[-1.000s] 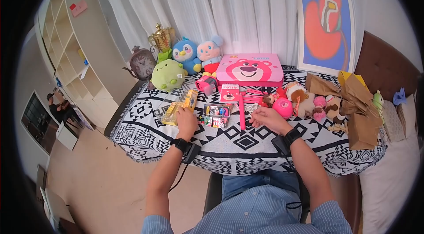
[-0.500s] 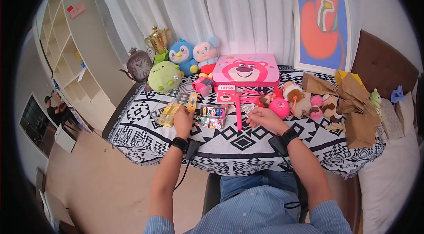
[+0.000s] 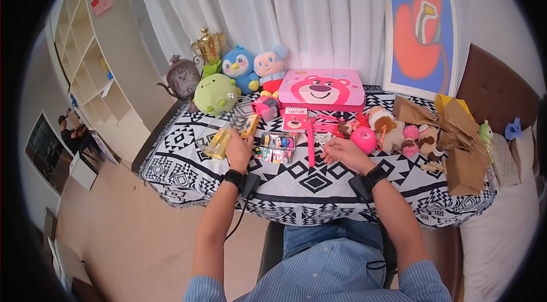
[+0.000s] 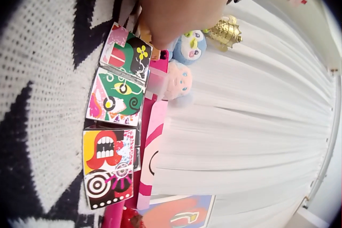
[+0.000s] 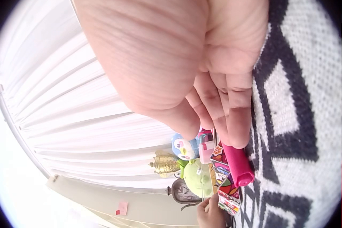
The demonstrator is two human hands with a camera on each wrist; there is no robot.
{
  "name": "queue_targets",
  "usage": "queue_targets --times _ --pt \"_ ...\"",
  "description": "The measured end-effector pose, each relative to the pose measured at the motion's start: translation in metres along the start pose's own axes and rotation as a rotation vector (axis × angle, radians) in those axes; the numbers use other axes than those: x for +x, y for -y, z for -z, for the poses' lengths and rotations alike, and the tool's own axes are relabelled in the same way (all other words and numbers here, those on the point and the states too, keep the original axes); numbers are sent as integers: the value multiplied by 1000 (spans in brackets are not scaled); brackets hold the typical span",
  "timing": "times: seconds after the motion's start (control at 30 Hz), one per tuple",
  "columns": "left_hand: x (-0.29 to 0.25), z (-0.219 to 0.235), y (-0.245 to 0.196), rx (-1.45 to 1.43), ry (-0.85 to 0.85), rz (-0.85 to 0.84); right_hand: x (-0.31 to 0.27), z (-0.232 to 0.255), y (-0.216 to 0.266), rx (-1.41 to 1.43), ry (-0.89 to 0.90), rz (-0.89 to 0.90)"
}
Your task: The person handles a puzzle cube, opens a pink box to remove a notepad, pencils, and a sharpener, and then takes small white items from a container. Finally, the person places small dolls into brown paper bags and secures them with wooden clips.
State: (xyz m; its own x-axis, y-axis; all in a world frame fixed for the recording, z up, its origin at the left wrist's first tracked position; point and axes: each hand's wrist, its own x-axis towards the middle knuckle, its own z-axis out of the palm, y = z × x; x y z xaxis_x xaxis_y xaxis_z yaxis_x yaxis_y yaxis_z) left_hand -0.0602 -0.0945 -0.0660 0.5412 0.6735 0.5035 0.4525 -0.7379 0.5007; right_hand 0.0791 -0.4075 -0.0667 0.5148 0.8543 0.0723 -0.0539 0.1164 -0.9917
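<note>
In the head view my left hand (image 3: 239, 151) is among yellow printed packages at the left. Its fingertips are right at one flat yellow package (image 3: 217, 143) with clear plastic around it, and its thumb is beside another yellow package (image 3: 249, 125). I cannot tell whether the fingers pinch either one. Just right of this hand lie several small printed boxes (image 3: 276, 149), seen close up as colourful boxes (image 4: 115, 97) in the left wrist view. My right hand (image 3: 346, 154) holds nothing, fingers loosely bent over the cloth, right of a pink rod-like item (image 3: 311, 143).
Behind stand a pink bear-faced box (image 3: 322, 90), a red notepad (image 3: 295, 119) and a green plush (image 3: 216, 94). A pink round item (image 3: 363, 140), more plush toys (image 3: 393, 135) and brown paper bags (image 3: 464, 156) are at the right. A patterned cloth (image 3: 319, 185) covers the table.
My left hand shifts slightly among the yellow packages, and the right-hand package shows at a different angle than half a second ago. My right hand stays about where it was.
</note>
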Motion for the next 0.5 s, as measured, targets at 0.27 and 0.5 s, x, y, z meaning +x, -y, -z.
queue_targets --times 0.27,0.5 --pt "2 -4 6 -10 -50 -115 -1 0 1 4 0 -8" --pt "1 -2 16 -85 25 -104 0 0 0 13 -1 -6"
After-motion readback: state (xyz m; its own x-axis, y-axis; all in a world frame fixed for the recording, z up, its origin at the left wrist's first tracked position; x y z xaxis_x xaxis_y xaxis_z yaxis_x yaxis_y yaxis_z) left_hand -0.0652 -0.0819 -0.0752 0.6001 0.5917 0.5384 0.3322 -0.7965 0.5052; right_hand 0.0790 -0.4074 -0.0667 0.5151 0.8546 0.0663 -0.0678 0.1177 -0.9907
